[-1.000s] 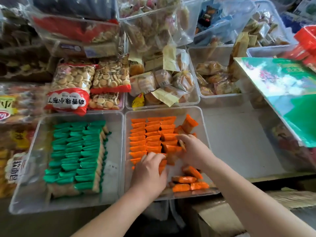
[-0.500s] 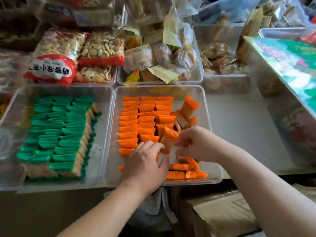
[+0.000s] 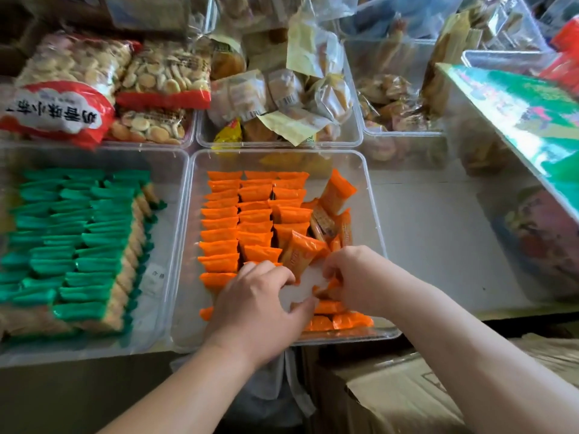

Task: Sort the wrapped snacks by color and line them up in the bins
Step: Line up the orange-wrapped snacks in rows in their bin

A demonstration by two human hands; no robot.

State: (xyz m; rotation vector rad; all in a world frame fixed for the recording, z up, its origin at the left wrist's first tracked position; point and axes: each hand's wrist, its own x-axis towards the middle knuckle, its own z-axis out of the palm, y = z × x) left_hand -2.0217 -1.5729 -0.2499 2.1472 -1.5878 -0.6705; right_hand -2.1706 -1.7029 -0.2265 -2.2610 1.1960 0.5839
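A clear bin [image 3: 372, 195] in the middle holds orange wrapped snacks [image 3: 238, 220] lined up in three columns, with loose ones at its right side [image 3: 336, 191] and along its front [image 3: 351, 321]. One orange pack [image 3: 302, 250] stands tilted at the near end of the third column. My left hand [image 3: 260, 305] rests over the near ends of the columns, fingertips bent against that tilted pack, thumb spread apart. My right hand [image 3: 360, 277] is just right of it, its fingers curled round a loose orange snack [image 3: 326, 291]. The bin to the left [image 3: 94, 355] holds green snacks [image 3: 78, 230] in rows.
Behind stand more clear bins: red-banded biscuit bags [image 3: 163, 86], pale wrapped cakes [image 3: 282, 95], other pastries [image 3: 388, 92]. A tilted lid with a green picture [image 3: 526, 120] overhangs the right side. A cardboard box [image 3: 391, 393] sits below the counter edge.
My right hand has pulled back from the third column toward the loose snacks near the bin's front. One pack now stands tilted at that column's end. My left hand stays nearly in place.
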